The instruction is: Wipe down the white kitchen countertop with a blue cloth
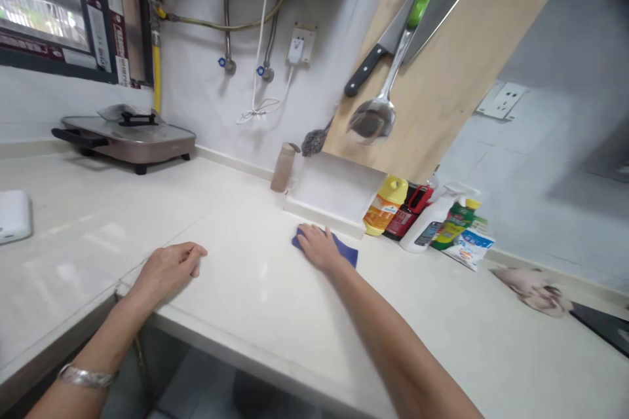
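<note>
My right hand (317, 245) presses down on a folded blue cloth (348, 253) on the white countertop (236, 301), near the foot of the wall. Part of the cloth is hidden beneath the palm and fingers. Over the front corner of the counter, my left hand (170, 270) rests with its fingers curled in and nothing visible in them. A silver bracelet (87, 376) circles that wrist.
An electric pan (132, 137) stands at the back left. Behind the cloth are a brownish bottle (284, 169), a yellow bottle (386, 206) and a white spray bottle (427, 222). A ladle (378, 111) and knives hang before a wooden board (442, 98). A crumpled rag (533, 291) lies right.
</note>
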A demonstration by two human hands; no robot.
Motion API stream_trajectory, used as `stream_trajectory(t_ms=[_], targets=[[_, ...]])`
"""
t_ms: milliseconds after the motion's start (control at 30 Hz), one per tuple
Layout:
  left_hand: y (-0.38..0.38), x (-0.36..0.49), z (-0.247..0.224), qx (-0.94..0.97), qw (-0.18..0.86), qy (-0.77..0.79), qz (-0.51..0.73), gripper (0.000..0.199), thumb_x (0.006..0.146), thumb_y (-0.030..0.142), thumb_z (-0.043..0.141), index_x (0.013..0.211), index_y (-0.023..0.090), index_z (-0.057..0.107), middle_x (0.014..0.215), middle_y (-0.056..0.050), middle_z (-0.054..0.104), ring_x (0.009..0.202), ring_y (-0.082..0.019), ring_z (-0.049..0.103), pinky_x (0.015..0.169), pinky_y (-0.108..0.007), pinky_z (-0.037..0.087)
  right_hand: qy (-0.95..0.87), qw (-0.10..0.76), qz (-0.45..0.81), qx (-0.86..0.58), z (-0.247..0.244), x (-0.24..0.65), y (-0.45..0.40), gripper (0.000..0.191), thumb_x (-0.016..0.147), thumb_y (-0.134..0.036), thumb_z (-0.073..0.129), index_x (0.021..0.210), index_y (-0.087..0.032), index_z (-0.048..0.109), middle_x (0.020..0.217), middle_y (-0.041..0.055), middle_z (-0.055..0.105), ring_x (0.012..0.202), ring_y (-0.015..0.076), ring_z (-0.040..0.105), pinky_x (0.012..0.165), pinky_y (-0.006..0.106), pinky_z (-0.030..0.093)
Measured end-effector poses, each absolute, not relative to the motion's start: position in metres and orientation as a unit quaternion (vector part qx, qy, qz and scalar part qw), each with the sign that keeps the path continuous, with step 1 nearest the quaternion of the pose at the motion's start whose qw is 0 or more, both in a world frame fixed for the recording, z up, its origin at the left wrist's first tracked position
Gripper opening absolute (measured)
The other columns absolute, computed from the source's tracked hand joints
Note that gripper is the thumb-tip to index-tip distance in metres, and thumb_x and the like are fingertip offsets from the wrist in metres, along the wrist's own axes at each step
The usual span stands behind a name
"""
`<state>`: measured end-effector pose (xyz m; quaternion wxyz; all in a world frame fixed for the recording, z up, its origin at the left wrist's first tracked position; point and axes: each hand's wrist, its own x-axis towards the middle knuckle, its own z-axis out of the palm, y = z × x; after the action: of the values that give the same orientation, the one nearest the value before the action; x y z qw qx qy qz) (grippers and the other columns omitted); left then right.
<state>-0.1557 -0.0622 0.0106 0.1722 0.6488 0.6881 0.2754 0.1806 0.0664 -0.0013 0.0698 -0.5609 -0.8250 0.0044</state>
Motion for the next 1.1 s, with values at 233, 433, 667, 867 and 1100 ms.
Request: stream_trajectory(t_ms=[233,433,667,867,1100], targets=[[-0.061,-0.157,0.012,0.662,0.132,0.696,0.246,0.043,0.086,0.042,0.031,0.092,0.025,0.070,0.077,-0.004,0.072,0.081,-0.026,0.065,0.075,-0.035,0.042,-0.804,0.057,0.009,-0.592,-0.002,0.232,0.019,0.055,0.104,-0.045,0.021,0.151,-0.020,0.032,0.159,0.0075,0.028,0.147,0.0246,0.019,0.118,0.049,0.010],[-0.054,-0.133,0.019,0.651,0.028,0.745,0.139,0.043,0.090,0.043,0.027,0.102,0.026,0.064,0.092,-0.013,0.072,0.086,-0.035,0.066,0.071,-0.044,0.045,-0.864,0.086,0.059,-0.493,0.005,0.245,-0.043,0.059,0.103,-0.051,0.023,0.152,-0.021,0.031,0.159,0.0064,0.025,0.148,0.0240,0.016,0.120,0.051,0.010],[-0.040,-0.044,0.048,0.781,0.053,0.615,0.094,0.043,0.091,0.034,0.031,0.110,0.022,0.068,0.111,-0.012,0.071,0.107,-0.031,0.063,0.088,-0.043,0.047,-0.834,0.274,0.010,-0.479,-0.010,0.270,-0.061,0.051,0.101,-0.038,0.028,0.144,-0.017,0.044,0.151,0.0116,0.042,0.141,0.0224,0.034,0.121,0.052,0.010],[-0.053,0.073,0.043,0.888,0.111,0.404,0.188,0.043,0.096,0.037,0.031,0.123,0.026,0.062,0.125,-0.003,0.067,0.117,-0.020,0.059,0.103,-0.035,0.044,-0.596,0.577,0.075,-0.553,0.001,0.327,-0.046,0.036,0.087,-0.039,0.039,0.099,-0.018,0.066,0.098,0.0115,0.074,0.085,0.0257,0.072,0.077,0.039,0.056],[-0.047,0.152,0.001,0.913,0.093,0.390,0.073,0.063,0.095,0.060,0.024,0.147,0.028,0.041,0.160,-0.008,0.025,0.148,-0.036,0.012,0.116,-0.066,0.010,-0.567,0.594,0.003,-0.572,0.011,0.353,-0.047,0.032,0.084,-0.033,0.040,0.092,-0.017,0.067,0.055,0.0004,0.064,0.053,0.0184,0.066,0.061,0.028,0.051]])
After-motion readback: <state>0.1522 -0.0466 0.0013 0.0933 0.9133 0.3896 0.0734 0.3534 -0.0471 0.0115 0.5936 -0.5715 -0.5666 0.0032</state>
